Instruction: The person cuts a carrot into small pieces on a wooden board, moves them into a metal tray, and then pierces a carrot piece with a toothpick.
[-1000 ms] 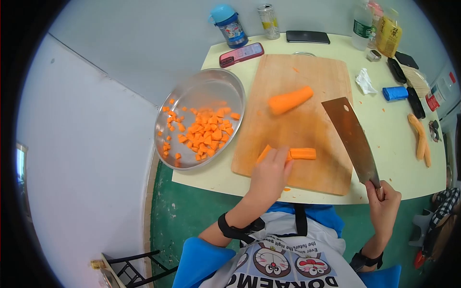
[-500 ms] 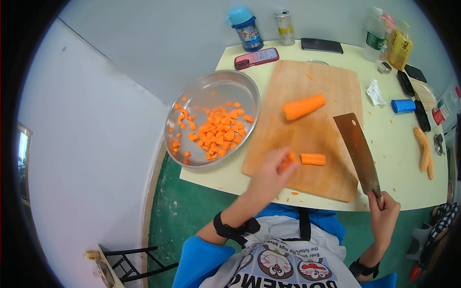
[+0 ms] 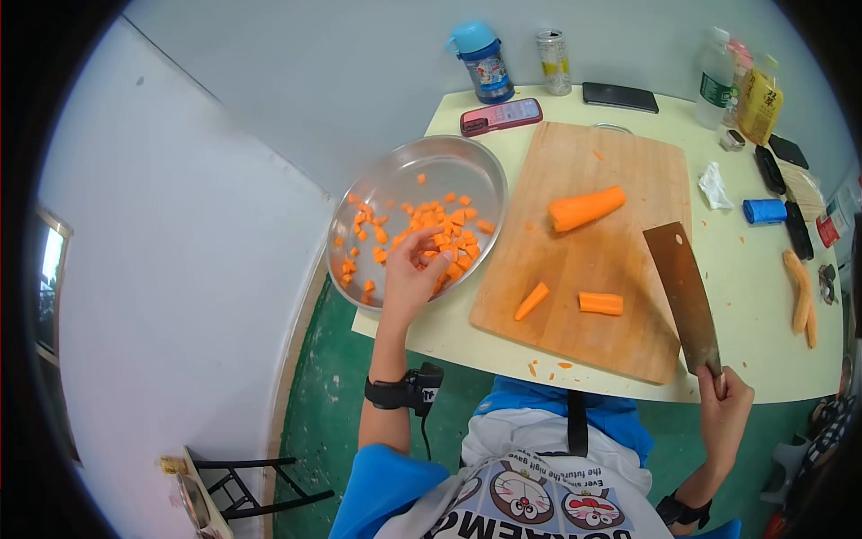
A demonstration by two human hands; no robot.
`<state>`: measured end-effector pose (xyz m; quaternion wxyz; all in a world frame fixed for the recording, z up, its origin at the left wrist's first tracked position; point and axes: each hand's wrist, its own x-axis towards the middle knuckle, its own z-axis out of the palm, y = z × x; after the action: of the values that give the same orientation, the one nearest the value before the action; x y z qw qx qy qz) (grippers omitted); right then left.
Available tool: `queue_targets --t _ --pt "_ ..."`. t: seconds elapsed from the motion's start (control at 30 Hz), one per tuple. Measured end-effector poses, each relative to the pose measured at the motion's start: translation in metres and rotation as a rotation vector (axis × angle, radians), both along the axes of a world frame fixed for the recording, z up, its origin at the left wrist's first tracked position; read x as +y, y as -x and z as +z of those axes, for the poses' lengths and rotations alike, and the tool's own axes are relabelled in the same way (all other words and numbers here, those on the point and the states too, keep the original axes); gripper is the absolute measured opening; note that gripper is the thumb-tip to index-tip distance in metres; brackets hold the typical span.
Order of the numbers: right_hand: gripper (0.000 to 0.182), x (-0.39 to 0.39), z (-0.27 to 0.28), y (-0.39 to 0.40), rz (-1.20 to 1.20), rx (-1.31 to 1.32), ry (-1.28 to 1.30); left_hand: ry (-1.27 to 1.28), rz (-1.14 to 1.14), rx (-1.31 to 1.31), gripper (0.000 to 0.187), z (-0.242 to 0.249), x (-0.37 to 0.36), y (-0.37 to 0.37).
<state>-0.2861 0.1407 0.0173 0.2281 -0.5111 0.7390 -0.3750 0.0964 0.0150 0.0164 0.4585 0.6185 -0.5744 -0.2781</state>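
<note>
My left hand [image 3: 413, 271] is over the near side of a round steel tray [image 3: 359, 175] full of diced carrot [image 3: 433, 216]. Its fingers are curled, with thumb and forefinger apart at the pile; carrot pieces show between them, but no firm grip on one is visible. At the right, my right hand [image 3: 725, 404] holds a cleaver [image 3: 684, 292] by the handle, its broad blade pointing away from me over the board's right edge. On the wooden cutting board [image 3: 611, 260] lie a thick peeled carrot [image 3: 586, 208], a short carrot chunk [image 3: 601, 304] and a thin carrot wedge [image 3: 532, 301].
Behind the board are a pink-cased phone [image 3: 501, 117], a dark phone [image 3: 620, 97], a blue flask [image 3: 486, 67] and a can [image 3: 554, 63]. Bottles [image 3: 716, 81], crumpled tissue [image 3: 715, 186], a blue roll [image 3: 764, 211] and peeled-looking roots [image 3: 799, 296] occupy the right side.
My left hand has moved from the board leftward to the steel tray. The carrot wedge beside it now lies uncovered on the board. My right hand still holds the cleaver.
</note>
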Motion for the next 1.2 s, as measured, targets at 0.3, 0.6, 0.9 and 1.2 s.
queue_targets --t 0.3,0.6,0.9,1.2 --pt "0.041 0.001 -0.003 0.0 -0.003 0.026 0.005 -0.139 0.118 0.067 0.036 -0.002 -0.005 -0.018" --pt "0.04 0.002 -0.004 -0.003 -0.02 0.059 -0.011 -0.191 0.083 0.511 0.039 0.006 -0.003 -0.029" --pt "0.039 0.003 -0.002 -0.005 -0.012 0.063 -0.022 -0.17 0.067 0.835 0.029 0.004 -0.003 -0.041" --pt "0.039 0.005 -0.006 -0.007 -0.021 0.074 0.003 -0.182 0.017 0.644 0.036 0.01 -0.003 -0.04"
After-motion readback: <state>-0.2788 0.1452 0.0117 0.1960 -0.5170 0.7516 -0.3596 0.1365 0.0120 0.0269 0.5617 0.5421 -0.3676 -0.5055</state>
